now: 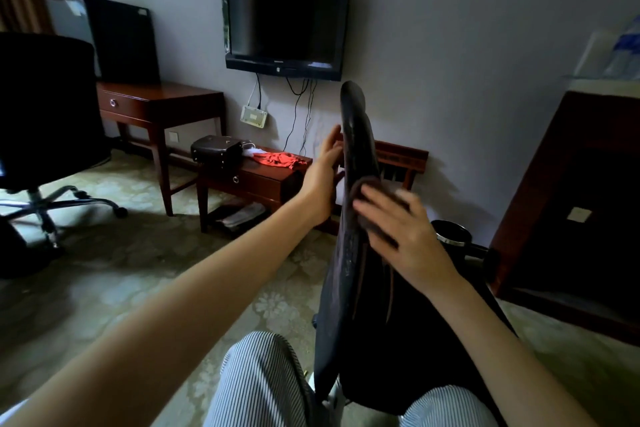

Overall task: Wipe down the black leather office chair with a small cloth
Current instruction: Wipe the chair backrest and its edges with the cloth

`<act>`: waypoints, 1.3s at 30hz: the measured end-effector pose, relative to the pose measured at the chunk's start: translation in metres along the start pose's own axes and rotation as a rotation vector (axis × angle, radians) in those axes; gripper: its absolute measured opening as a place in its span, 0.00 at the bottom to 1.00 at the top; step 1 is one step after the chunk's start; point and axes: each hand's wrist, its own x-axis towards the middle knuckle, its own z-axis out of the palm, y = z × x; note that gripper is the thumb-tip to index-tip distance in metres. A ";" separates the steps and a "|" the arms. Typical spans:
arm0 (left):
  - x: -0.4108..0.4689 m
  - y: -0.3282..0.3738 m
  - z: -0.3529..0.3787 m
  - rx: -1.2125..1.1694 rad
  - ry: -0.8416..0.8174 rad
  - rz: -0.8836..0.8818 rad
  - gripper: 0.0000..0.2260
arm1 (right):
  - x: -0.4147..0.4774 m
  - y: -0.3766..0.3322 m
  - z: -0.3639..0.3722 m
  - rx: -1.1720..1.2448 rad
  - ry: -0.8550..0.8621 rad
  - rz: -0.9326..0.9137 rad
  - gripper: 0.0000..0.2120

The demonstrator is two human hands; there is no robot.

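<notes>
Glossy leather chair [356,135], matt cloth [377,183]

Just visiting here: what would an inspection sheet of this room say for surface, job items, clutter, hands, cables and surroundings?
Surface: patterned carpet.
Job's things: black chair, seen edge-on; dark cloth against it.
Clutter: dark bag and red fabric on a low table.
Hands: left hand rests on the chair; right hand presses the cloth.
Cables: wires hang below the television.
Surroundings: second office chair, wooden desk.
</notes>
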 end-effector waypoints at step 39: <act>-0.052 -0.087 -0.042 -0.023 -0.149 -0.114 0.20 | -0.031 0.001 0.043 -0.254 -0.045 -0.172 0.22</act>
